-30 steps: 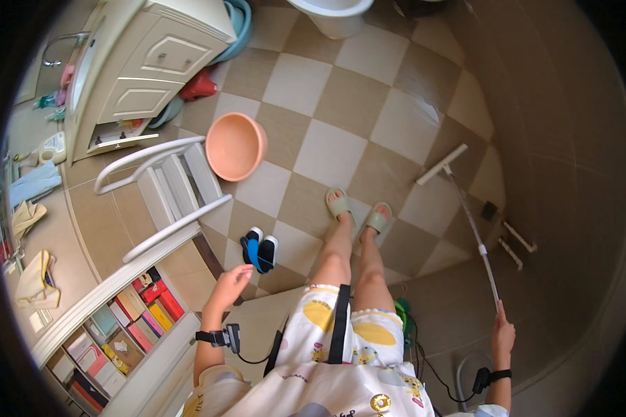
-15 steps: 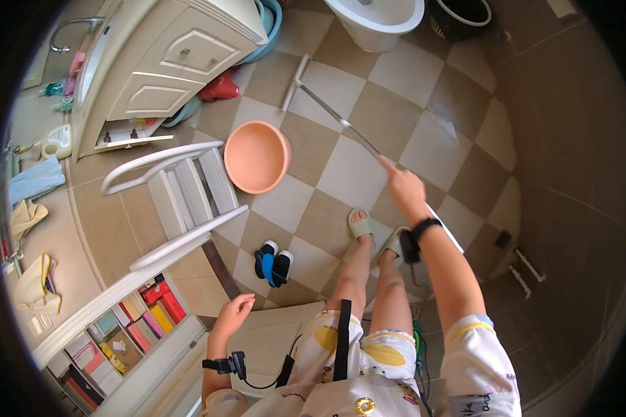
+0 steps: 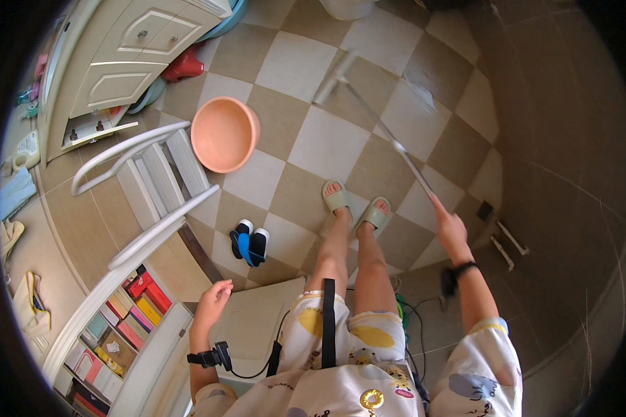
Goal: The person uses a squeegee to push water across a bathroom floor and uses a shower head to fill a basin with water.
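My right hand (image 3: 452, 231) is wrapped round the upper end of a long-handled floor squeegee (image 3: 411, 165). Its thin metal pole runs up and left across the checkered tiles to a pale T-shaped head (image 3: 337, 78), slightly smeared by motion, resting on the floor. Nothing is in my left hand (image 3: 212, 304), which hangs at my left side with loosely bent fingers, beside the low cabinet opening. An orange-pink basin (image 3: 225, 135) stands on the tiles left of the squeegee head.
A white step stool (image 3: 156, 182) adjoins the basin. Dark shoes with blue straps (image 3: 250, 243) lie left of my green slippers (image 3: 336, 197). A cream cabinet (image 3: 122, 83) has a drawer partly pulled out. Wall pipes (image 3: 511, 240) jut out at right; cables (image 3: 414, 306) lie behind my legs.
My right hand has moved right and down, drawing the squeegee with it; the head has slid right across the tiles. The whole view has shifted slightly, and the white pedestal has mostly left it.
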The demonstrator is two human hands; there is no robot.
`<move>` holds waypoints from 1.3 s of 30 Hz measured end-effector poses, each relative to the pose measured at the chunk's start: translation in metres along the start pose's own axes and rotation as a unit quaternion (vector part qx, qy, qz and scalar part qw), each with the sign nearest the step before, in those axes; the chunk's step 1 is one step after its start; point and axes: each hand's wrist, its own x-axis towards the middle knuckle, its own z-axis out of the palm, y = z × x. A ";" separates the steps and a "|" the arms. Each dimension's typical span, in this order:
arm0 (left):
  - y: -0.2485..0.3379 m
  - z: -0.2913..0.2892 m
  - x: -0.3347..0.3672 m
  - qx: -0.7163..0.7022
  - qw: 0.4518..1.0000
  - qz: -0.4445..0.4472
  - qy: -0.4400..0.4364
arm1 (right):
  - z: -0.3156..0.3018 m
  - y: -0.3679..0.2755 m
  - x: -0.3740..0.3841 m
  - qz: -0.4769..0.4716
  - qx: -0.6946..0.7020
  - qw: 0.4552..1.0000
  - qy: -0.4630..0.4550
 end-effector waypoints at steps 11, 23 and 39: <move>0.041 0.023 0.009 0.047 0.997 0.055 -0.035 | -0.053 0.260 -0.312 0.246 -0.055 0.961 -0.116; 0.048 0.032 0.005 0.080 0.994 0.052 -0.057 | -0.027 0.313 -0.346 0.269 -0.169 0.938 -0.139; 0.011 0.006 0.029 0.055 0.994 0.064 -0.064 | -0.065 0.128 -0.230 0.222 -0.085 0.971 -0.027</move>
